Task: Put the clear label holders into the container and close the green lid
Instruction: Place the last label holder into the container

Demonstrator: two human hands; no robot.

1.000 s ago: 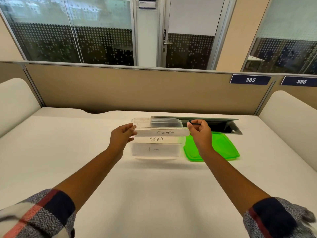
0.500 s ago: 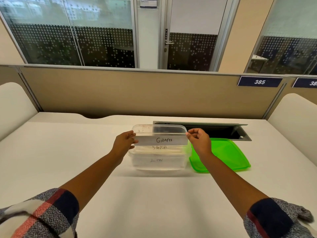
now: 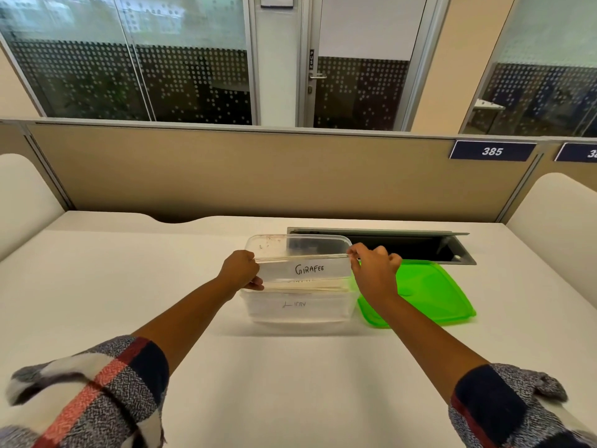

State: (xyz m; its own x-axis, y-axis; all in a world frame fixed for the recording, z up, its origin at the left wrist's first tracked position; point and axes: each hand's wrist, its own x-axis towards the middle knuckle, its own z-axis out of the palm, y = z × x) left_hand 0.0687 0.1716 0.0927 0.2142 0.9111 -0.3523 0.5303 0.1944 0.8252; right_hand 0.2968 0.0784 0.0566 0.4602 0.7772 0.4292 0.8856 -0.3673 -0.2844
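Observation:
A clear plastic container [image 3: 274,310] stands on the white desk, open at the top. Over its opening I hold a clear label holder [image 3: 307,270] marked "GIRAFEE" by its two ends. My left hand [image 3: 240,270] pinches the left end and my right hand [image 3: 374,270] pinches the right end. The holder sits level with the container's rim. Beneath it, other label holders [image 3: 300,287] lie stacked inside; one near the bottom shows faint writing through the wall. The green lid [image 3: 433,292] lies flat on the desk, touching the container's right side.
A dark recessed cable tray with a raised flap [image 3: 403,244] lies just behind the container and lid. A beige partition [image 3: 258,173] closes the desk's far edge. White padded side panels [image 3: 562,221] flank the desk on both sides.
Both hands have lowered the "GIRAFEE" holder toward the container's opening, covering the "SIGMA" label beneath. The camera has shifted, so container and lid appear closer and lower in view.

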